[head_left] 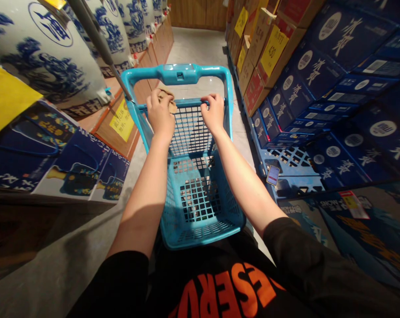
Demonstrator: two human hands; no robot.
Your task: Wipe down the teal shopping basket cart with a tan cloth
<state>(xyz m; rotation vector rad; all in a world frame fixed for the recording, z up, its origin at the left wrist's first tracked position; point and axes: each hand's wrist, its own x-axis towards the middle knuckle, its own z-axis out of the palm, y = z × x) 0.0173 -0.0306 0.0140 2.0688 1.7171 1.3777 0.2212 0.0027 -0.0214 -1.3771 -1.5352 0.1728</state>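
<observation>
Farthest left, glazed ceramic jars (50, 66) painted in blue on white bulge above glossy printed boxes (70, 170). The left forearm stretches forward from a black sleeve, angled inward; the left hand (160, 117) lies back upward, fingers bent, its grip closed on a crumpled tan cloth (172, 107) at the basket's far bar. The cloth looks soft and folded, bunching out past the fingers.

In the middle, the turquoise plastic basket (173, 221) stands bare inside: a deep, tapering tub with square-holed lattice walls and a smooth, rounded handle (178, 74) arching beyond both hands.

The right forearm slants forward and inward too, and the right hand (215, 112) has its grip hooked over the same bar, fingers curled.

Farther right, brown cardboard cartons (254, 44) and shiny blue boxes (291, 95) are stacked high; a phone (273, 175) lies on a blue plastic pallet (297, 183).
</observation>
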